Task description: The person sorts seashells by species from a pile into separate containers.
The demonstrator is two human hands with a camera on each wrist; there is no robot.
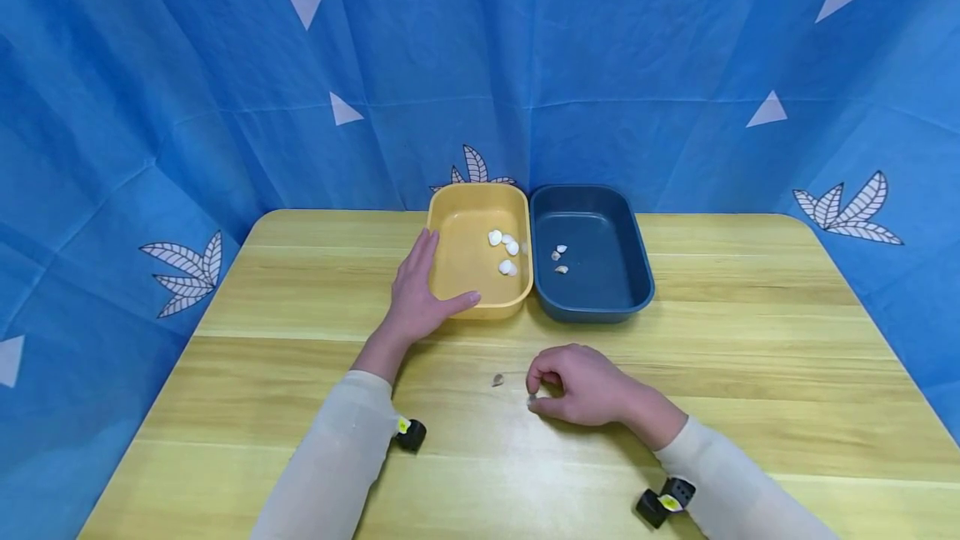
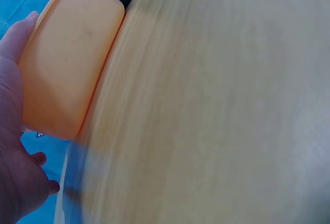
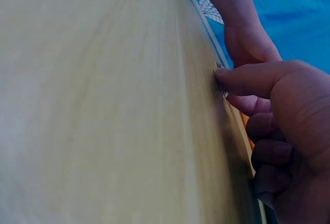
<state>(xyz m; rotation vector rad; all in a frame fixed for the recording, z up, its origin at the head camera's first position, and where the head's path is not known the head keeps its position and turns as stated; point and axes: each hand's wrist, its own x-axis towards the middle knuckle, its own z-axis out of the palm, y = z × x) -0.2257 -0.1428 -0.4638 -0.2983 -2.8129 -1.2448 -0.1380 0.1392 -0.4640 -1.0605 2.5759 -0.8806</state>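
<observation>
My right hand pinches a small greyish shell between thumb and forefinger, just above the table. Left of it, a small brown shell lies on the wood. My left hand rests against the left side of a yellow bin, fingers spread and thumb over the near rim. Several white shells lie in that bin's right half. Close beside it stands a dark blue bin, with several small brownish shells near its left wall. In the right wrist view, the fingers mostly hide the pinched shell.
Both bins stand side by side near the far edge of a wooden table. A blue patterned cloth hangs behind the table and along its sides.
</observation>
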